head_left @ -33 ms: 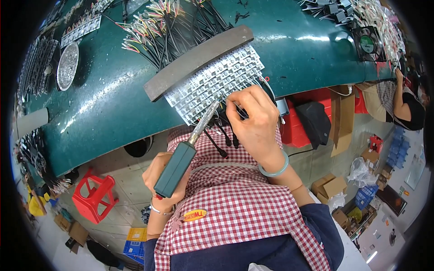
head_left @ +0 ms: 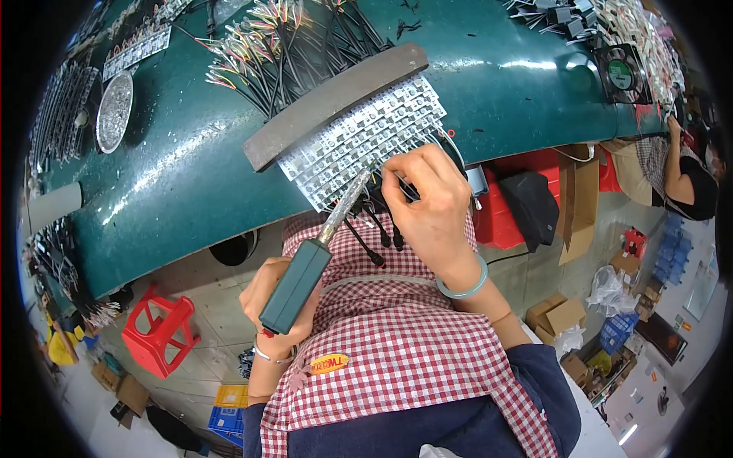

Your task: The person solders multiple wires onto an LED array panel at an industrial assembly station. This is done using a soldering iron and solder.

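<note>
Round dish point(head_left: 114, 113): at the left of the green tabletop point(head_left: 183, 183), its inside silvery and speckled; lining or contents, cannot be told.
Cardboard box point(head_left: 563, 317): open on the floor at right, clear plastic beside it.
Crates: a yellow crate point(head_left: 231, 395) above a blue crate point(head_left: 226, 418), lower left; interiors not discernible.
Circuit strips point(head_left: 366, 130): side by side in a slanted block at the near edge of the tabletop.
Grey bar point(head_left: 336, 103): laid across the strips, covering part of them; black cables point(head_left: 305, 57) with bared coloured ends fan out beyond it.
Left hand point(head_left: 275, 301): fingers wrapped around the green handle of a soldering iron point(head_left: 294, 284), its tip at the strips' near side.
Right hand point(head_left: 429, 202): thumb and forefinger pressed together beside the tip, hiding the strips' near right corner; whether a wire is pinched cannot be told.
Red stool point(head_left: 159, 332): on the floor, left.
Earlier frame: hands, iron and strips keep the same positions.
</note>
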`<state>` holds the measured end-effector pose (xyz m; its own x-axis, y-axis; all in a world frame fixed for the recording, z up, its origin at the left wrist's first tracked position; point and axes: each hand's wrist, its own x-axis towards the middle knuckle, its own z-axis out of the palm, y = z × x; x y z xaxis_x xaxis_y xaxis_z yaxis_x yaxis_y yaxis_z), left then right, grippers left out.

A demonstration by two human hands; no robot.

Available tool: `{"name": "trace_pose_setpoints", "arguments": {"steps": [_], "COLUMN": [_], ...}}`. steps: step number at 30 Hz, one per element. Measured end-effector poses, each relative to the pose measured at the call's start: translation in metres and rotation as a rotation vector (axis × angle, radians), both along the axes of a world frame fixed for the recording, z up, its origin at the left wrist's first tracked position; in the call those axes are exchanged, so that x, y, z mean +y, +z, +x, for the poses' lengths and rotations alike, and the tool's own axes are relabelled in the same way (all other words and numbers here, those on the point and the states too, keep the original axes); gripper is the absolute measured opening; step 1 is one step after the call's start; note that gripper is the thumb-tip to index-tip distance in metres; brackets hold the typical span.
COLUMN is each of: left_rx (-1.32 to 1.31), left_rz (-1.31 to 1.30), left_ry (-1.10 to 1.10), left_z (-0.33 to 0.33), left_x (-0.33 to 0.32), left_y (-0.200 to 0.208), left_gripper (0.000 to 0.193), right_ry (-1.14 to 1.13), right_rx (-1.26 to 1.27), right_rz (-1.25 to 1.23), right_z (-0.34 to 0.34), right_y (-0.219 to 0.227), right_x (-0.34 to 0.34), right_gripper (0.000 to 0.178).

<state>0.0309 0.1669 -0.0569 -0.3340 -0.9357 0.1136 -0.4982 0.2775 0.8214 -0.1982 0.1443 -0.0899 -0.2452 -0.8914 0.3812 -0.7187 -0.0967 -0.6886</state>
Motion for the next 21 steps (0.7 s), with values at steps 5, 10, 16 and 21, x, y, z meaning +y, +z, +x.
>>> {"name": "trace_pose_setpoints", "arguments": {"steps": [5, 10, 16, 21], "left_rx": [-0.016, 0.034, 0.054, 0.078], "left_rz": [-0.112, -0.054, -0.025, 0.01], "left_ry": [0.01, 0.104, 0.191, 0.237], "left_z": [0.005, 0.01, 0.014, 0.013], "left_x": [0.005, 0.012, 0.02, 0.018], "left_y": [0.003, 0.001, -0.008, -0.016], "left_gripper": [0.021, 0.023, 0.023, 0.024], "right_ry": [-0.002, 0.006, 0.038, 0.048], "right_rx": [-0.011, -0.009, -0.057, -0.103], "right_rz": [0.017, 0.014, 0.078, 0.142], "right_z": [0.0, 0.001, -0.006, -0.025], "right_y": [0.002, 0.002, 0.007, 0.016], "right_x": [0.0, 0.001, 0.018, 0.03], "right_gripper": [0.015, 0.016, 0.012, 0.011]}}
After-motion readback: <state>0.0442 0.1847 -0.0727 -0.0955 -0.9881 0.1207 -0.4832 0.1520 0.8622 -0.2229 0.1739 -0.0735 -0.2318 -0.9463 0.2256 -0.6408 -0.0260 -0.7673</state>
